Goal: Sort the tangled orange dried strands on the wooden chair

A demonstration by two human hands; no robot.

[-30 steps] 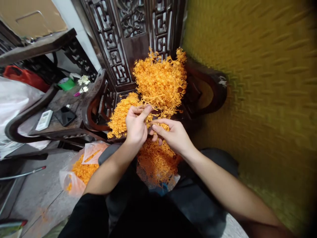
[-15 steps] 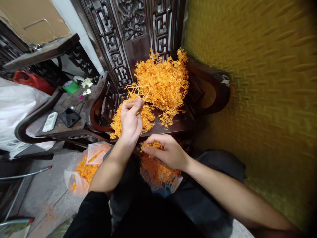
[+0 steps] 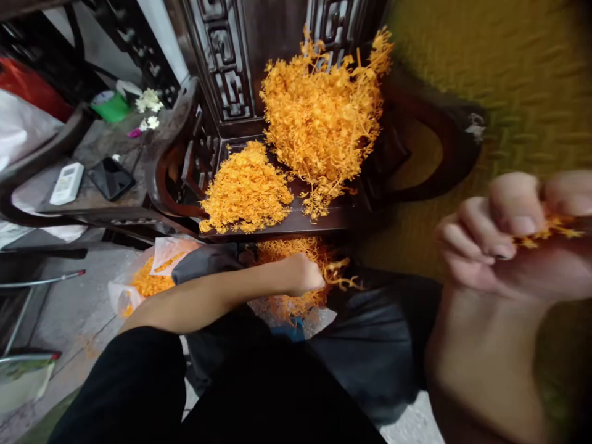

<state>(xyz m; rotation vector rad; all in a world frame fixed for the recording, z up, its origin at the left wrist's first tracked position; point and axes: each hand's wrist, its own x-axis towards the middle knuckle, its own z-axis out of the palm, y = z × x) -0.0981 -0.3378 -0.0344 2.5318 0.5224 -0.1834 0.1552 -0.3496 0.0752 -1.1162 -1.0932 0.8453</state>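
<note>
My left hand (image 3: 303, 274) is closed in front of the chair, just above a clear plastic bag of orange stalks (image 3: 277, 305). A branching orange flower stalk (image 3: 342, 274) sticks out from it to the right. Raised close to the camera on the right, my right hand (image 3: 499, 228) has its fingers curled over some small orange flowers (image 3: 548, 231). On the chair seat lie a large heap of orange flower stalks (image 3: 324, 117) and, left of it, a lower pile of loose orange flowers (image 3: 250, 191).
The dark carved wooden chair (image 3: 319, 223) has a curved armrest (image 3: 457, 148) at right. On a side table at left are a phone (image 3: 111, 177), a white remote (image 3: 67, 184), green tape (image 3: 111, 106) and white flowers (image 3: 148, 102). A plastic bag of orange flowers (image 3: 150, 280) stands on the floor.
My left hand has moved down and right from the piles to beside the bag. My right hand has risen from over the bag to the far right, near the camera. The view has shifted closer.
</note>
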